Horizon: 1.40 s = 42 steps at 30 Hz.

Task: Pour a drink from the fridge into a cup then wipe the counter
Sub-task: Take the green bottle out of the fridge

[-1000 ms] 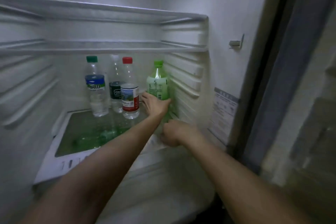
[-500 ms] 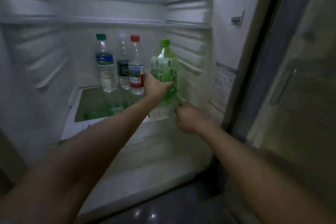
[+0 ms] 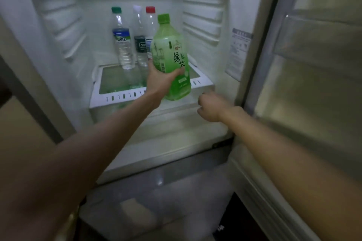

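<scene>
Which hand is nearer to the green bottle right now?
Left. The left hand grips the green bottle around its lower body and holds it upright. The right hand, fingers curled, is lower and to the right of the bottle, not touching it.

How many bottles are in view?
4: the tea bottle in the left hand; on the shelf behind, a green-cap, a white-cap and a red-cap bottle. More may hide behind it.

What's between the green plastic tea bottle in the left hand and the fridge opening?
Nothing visible. The left hand grips the green plastic tea bottle at the front edge of the glass shelf; the three clear water bottles stand behind it, and the right hand sits lower and to its right.
</scene>
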Each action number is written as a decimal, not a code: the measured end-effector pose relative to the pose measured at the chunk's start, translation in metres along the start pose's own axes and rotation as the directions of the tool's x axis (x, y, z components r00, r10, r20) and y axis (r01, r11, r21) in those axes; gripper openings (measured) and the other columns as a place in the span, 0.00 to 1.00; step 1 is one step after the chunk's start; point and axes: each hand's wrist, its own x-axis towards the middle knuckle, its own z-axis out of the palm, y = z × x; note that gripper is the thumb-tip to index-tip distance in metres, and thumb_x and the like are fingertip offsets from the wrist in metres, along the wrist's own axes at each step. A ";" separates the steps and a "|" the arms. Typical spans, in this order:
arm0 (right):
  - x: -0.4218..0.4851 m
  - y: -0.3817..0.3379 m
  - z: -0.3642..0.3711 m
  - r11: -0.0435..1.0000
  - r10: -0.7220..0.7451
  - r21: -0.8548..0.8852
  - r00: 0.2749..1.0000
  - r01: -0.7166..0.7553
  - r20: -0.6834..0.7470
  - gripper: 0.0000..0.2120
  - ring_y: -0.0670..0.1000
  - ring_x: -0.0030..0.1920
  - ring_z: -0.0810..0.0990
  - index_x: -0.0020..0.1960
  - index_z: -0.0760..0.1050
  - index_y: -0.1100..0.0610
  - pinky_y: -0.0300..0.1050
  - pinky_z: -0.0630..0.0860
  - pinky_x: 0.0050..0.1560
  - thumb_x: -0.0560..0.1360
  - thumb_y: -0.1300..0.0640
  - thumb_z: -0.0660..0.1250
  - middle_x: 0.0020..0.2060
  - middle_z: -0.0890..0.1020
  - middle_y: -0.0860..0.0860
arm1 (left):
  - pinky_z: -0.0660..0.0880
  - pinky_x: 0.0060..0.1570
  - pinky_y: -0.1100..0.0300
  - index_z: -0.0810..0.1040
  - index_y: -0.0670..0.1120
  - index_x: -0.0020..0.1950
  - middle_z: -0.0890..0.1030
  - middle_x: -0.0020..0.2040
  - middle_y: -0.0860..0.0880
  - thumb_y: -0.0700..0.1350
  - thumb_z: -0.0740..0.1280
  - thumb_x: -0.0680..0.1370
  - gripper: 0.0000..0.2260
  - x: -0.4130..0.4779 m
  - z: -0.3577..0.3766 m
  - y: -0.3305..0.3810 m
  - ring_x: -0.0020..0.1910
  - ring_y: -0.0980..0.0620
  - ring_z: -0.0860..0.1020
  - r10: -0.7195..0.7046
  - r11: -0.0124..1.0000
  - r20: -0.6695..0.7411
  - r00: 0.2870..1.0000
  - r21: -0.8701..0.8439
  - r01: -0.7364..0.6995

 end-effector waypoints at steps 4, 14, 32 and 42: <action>-0.028 -0.005 -0.010 1.000 -0.021 0.015 1.000 0.021 0.000 0.14 0.56 0.41 0.74 0.34 0.64 0.56 0.45 0.69 0.40 0.78 0.57 0.59 0.42 0.74 0.56 | 0.76 0.60 0.47 0.68 0.45 0.66 0.79 0.54 0.53 0.44 0.80 0.67 0.32 -0.037 -0.012 0.016 0.55 0.51 0.79 -0.004 1.000 -0.046 0.999 -0.010 0.003; -0.125 -0.013 -0.006 0.969 -0.203 -0.144 0.979 0.200 -0.007 0.11 0.58 0.48 0.78 0.53 0.77 0.61 0.44 0.70 0.42 0.78 0.57 0.60 0.51 0.80 0.58 | 0.79 0.56 0.49 0.73 0.46 0.66 0.83 0.56 0.51 0.53 0.82 0.59 0.38 -0.164 -0.038 0.035 0.54 0.51 0.82 -0.099 0.993 -0.158 0.982 0.051 0.108; -0.272 -0.003 0.021 0.932 -0.218 -0.307 0.974 0.191 -0.057 0.15 0.61 0.58 0.78 0.60 0.75 0.63 0.47 0.76 0.47 0.78 0.57 0.60 0.59 0.78 0.61 | 0.81 0.53 0.48 0.80 0.49 0.59 0.86 0.52 0.52 0.54 0.82 0.58 0.32 -0.341 -0.058 0.045 0.50 0.52 0.85 -0.106 0.969 -0.043 0.993 0.219 0.113; -0.401 0.012 0.043 0.928 -0.231 -0.310 0.972 0.206 -0.045 0.16 0.60 0.64 0.69 0.60 0.76 0.66 0.52 0.71 0.60 0.79 0.59 0.58 0.64 0.72 0.60 | 0.82 0.51 0.51 0.80 0.46 0.59 0.85 0.53 0.50 0.53 0.83 0.59 0.31 -0.451 -0.039 0.024 0.49 0.53 0.84 -0.152 0.962 0.050 0.987 0.236 0.136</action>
